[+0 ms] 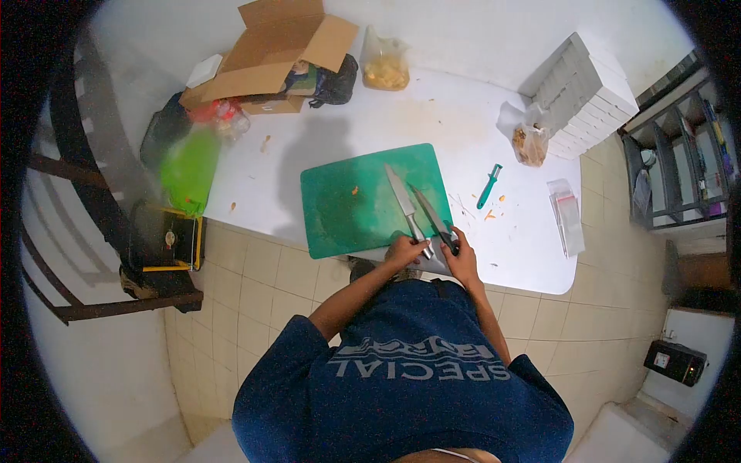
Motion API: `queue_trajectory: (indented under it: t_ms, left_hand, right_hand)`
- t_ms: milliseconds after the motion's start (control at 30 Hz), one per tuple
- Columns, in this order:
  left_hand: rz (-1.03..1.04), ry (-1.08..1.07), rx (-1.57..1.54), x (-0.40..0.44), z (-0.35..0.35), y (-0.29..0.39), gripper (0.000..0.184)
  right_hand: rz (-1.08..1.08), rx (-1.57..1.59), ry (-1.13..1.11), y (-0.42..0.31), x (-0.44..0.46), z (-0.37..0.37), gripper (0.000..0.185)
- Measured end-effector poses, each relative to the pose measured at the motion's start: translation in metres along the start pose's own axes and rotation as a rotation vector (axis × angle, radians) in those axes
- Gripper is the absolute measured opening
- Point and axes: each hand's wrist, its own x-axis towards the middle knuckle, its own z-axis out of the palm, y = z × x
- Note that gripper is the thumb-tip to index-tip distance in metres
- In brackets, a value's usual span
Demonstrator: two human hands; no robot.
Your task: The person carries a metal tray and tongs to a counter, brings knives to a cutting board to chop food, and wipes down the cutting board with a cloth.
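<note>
Both knives are at the right part of the green board point(340, 201), nearly parallel, blades over its surface, tips pointing away from me, handles toward my body. The silver knife point(405, 202) is the left of the two. My left hand point(407, 251) is at its handle, fingers bent against it; I cannot tell whether they are closed round it. My right hand point(463, 258) grasps the black handle of the dark knife point(431, 211). One orange scrap point(355, 190) noted on the board. To the right of the board, on the white table point(532, 258), lie a green peeler point(488, 193) and further scraps point(490, 217) near it. Flat packets point(566, 220) lie near the table's right edge.
</note>
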Motion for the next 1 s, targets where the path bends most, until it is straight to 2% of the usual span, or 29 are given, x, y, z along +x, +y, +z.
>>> queue_trajectory:
  t_ms: [100, 167, 200, 267, 333, 367, 467, 500, 567, 600, 700, 800, 867, 1000]
  left_hand:
    - [-0.047, 0.009, -0.007, -0.007, -0.008, 0.000, 0.044]
    - [-0.146, 0.021, -0.142, -0.017, -0.016, 0.000, 0.041]
    - [-0.146, 0.021, -0.137, -0.013, -0.019, -0.016, 0.041]
    - [0.041, 0.055, -0.230, -0.007, -0.025, -0.047, 0.041]
    - [0.004, 0.032, -0.310, -0.034, -0.037, -0.032, 0.036]
    - [-0.033, 0.014, -0.397, -0.043, -0.042, -0.032, 0.032]
    - [-0.084, 0.091, -0.404, -0.060, -0.057, -0.039, 0.026]
    - [-0.085, 0.096, -0.403, -0.064, -0.059, -0.038, 0.026]
    - [-0.067, 0.321, -0.407, -0.071, -0.060, -0.040, 0.034]
    - [-0.069, 0.327, -0.406, -0.075, -0.063, -0.043, 0.034]
    - [0.020, 0.345, -0.224, -0.092, -0.070, -0.040, 0.041]
    - [0.045, 0.352, -0.329, -0.115, -0.071, -0.018, 0.040]
    - [-0.003, 0.324, -0.457, -0.132, -0.078, -0.003, 0.038]
    - [0.000, 0.344, -0.406, -0.153, -0.089, 0.014, 0.036]
  right_hand:
    - [-0.027, 0.003, 0.011, 0.000, 0.001, 0.001, 0.046]
    - [-0.010, -0.006, -0.007, 0.004, 0.003, 0.002, 0.043]
    - [0.006, -0.019, -0.027, 0.005, 0.003, 0.002, 0.040]
    - [0.021, -0.031, -0.073, 0.002, 0.004, -0.004, 0.038]
    - [0.036, -0.042, -0.120, -0.005, 0.004, -0.006, 0.036]
    - [-0.007, -0.058, -0.132, -0.009, 0.004, -0.005, 0.035]
    - [-0.126, -0.080, -0.186, -0.019, 0.006, -0.002, 0.034]
    - [-0.201, -0.091, -0.224, -0.023, 0.007, 0.000, 0.034]
    - [-0.274, -0.139, -0.272, -0.029, 0.013, 0.007, 0.033]
    - [-0.346, -0.191, -0.315, -0.032, 0.015, 0.010, 0.032]
    - [-0.349, -0.307, -0.376, -0.045, 0.019, 0.015, 0.028]
    - [-0.484, -0.222, -0.348, -0.056, 0.023, 0.011, 0.027]
    - [-0.492, -0.220, -0.332, -0.058, 0.030, 0.010, 0.027]
    - [-0.505, -0.203, -0.309, -0.080, 0.041, 0.001, 0.028]
